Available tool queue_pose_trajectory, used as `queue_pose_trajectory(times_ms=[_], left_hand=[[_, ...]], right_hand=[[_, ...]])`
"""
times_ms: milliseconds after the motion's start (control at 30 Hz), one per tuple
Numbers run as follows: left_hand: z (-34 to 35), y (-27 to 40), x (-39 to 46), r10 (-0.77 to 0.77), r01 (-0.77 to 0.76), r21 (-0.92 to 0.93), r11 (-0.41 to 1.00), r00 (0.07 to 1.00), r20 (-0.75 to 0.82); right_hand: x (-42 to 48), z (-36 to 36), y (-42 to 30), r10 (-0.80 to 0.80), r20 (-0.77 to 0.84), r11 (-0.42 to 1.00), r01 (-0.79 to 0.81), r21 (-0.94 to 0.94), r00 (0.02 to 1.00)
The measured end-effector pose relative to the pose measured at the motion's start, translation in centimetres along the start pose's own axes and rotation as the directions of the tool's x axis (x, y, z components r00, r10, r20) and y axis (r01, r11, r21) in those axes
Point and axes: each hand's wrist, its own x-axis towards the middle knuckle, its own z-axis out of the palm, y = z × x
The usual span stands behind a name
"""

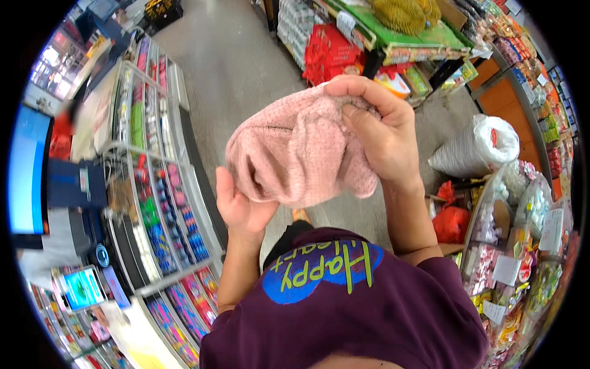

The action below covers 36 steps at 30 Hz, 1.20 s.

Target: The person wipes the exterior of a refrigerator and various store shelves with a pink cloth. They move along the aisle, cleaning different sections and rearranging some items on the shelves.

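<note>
A crumpled pink plush cloth (299, 147) is held up in front of my chest, with folds across its middle and a dark opening in its lower left part. Between the thumb and fingers of my right hand (385, 124), its upper right edge is pinched. My left hand (244, 203) supports the lower left end, palm turned up and thumb standing apart; the other fingers are hidden by the fabric. A short rounded end of the cloth hangs below my right hand.
Racks of small packaged goods (173, 207) run along my left, beside a counter with screens (83, 288). Ahead stands a green-topped display table (415, 44) with durians (405, 16). On my right are a large white plastic roll (479, 145) and bins of bagged goods (511, 258).
</note>
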Motion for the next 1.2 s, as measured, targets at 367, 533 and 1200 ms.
queue_pose_trajectory(times_ms=[367, 533, 1200], left_hand=[[-9.9, 4.5, 32.6, -0.428, 0.498, -0.175, 0.850, 0.844, 0.324], [-10.6, 10.5, 42.9, -0.145, 0.152, 0.311, 0.938, 0.988, -0.045], [-28.5, 44.6, 82.0, 0.476, -0.417, 0.471, 0.778, 0.879, -0.007]], right_hand=[[23.5, 6.5, 16.5, -0.481, 0.500, 0.436, 0.692, -0.576, 0.720], [40.4, 6.4, 20.6, -0.643, 0.389, 0.570, 0.751, -0.333, 0.660], [95.0, 18.7, 43.0, 0.249, 0.748, 0.790, -0.576, 0.211, 0.615]])
